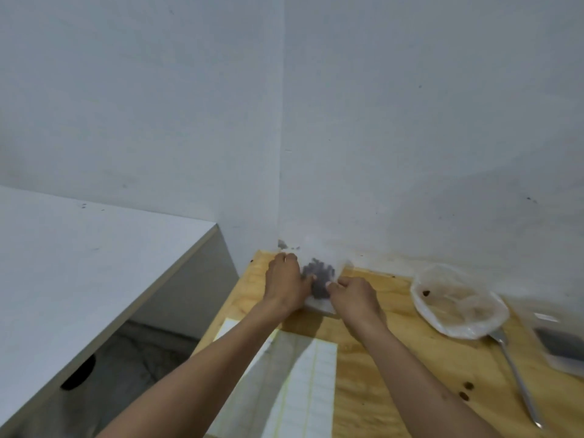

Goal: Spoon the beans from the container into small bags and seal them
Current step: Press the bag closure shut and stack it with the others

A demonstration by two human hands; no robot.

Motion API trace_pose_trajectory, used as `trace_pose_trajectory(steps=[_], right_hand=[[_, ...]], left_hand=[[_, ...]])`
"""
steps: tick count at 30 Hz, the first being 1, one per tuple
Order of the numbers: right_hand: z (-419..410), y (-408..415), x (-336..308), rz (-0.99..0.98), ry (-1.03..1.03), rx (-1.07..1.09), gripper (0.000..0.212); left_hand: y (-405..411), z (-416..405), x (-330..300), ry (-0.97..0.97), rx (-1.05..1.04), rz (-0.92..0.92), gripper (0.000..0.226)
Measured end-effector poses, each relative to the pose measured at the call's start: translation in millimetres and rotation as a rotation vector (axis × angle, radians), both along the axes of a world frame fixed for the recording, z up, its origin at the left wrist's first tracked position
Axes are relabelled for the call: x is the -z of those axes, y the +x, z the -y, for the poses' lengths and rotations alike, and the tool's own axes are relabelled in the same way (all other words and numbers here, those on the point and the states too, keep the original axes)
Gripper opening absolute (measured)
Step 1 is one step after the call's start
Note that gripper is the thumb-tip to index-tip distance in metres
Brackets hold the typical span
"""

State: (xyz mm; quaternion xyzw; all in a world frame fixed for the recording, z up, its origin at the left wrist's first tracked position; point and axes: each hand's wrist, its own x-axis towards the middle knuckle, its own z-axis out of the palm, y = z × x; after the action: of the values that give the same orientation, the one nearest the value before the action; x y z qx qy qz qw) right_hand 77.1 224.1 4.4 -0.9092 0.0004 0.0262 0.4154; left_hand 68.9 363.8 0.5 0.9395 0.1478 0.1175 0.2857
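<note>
Bag of beans [319, 279] at worktop [395, 358] far corner against wall, between left hand [286, 284] and right hand [355, 297], container [458, 300] right of it, spoon [518, 377] before container, sheets [303, 384] nearest the person

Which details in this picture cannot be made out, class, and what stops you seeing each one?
Head view only:
- Bag seal: hidden by the left hand and right hand; motion blur too.
- Beans: too blurred to count.
- Container: its film is cloudy, so the beans left inside cannot be counted.
- Spoon bowl: tucked under the container.
- Object at right: cut off by the edge, blurred.
</note>
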Motion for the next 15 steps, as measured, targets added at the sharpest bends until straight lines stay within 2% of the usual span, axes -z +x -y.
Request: trace_pose_trajectory(steps=[4, 6, 9, 11, 13, 15], right_hand=[[2, -2, -12, 0.08, 0.201, 0.087, 0.006], [1, -5, -20, 0.096, 0.313, 0.054, 0.011], [-5, -14, -30, 0.124, 0.369, -0.074, 0.004], [-11, -24, -34, 0.153, 0.301, -0.136, 0.015], [-16, -38, -32, 0.204, 0.11, -0.2, 0.027], [-23, -54, -23, 0.21, -0.123, -0.359, 0.03]], left_hand=[[-13, -7, -23, -0.444, -0.02, 0.249, 0.038], [-18, -16, -34, -0.642, -0.034, 0.325, 0.042], [-29, -32, -45, -0.715, -0.002, 0.369, 0.039], [-38, -43, -48, -0.724, -0.011, 0.417, 0.034], [-50, -55, -48, -0.739, -0.062, 0.466, 0.034], [-62, -66, -44, -0.763, -0.124, 0.477, 0.035]])
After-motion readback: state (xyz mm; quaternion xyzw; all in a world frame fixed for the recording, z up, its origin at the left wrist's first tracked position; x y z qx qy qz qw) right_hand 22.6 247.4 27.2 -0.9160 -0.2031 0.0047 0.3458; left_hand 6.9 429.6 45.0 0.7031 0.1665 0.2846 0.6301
